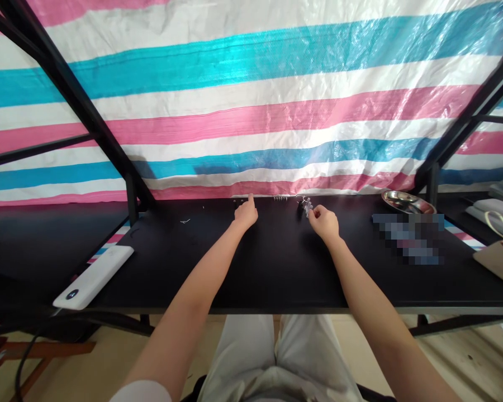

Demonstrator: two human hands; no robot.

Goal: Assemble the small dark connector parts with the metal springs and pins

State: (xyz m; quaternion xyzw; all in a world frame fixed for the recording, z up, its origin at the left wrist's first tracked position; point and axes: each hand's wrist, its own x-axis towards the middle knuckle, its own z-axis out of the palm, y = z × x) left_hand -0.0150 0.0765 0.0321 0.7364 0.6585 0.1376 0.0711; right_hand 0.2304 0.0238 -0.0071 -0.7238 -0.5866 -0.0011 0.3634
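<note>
At the far edge of the black table (272, 262), my left hand (246, 214) has its index finger stretched out and the other fingers curled. Small dark pieces (238, 201) lie just beside its fingertips; I see nothing held in it. My right hand (325, 223) is closed in a pinch at a small translucent, pale lilac piece (308, 207), too small to name surely. Next to that piece are a small black item (300, 206) and thin silvery wire-like bits (302, 198). Between the hands, a row of several small metallic pieces (280, 198) lies along the back edge.
A thin white bent bit (185, 221) lies left of my hands. A white power bank (94, 277) rests at the left front. An oval metal dish (408, 202) and a pixelated patch (408, 237) are on the right. Black frame bars and a striped sheet (251, 106) stand behind.
</note>
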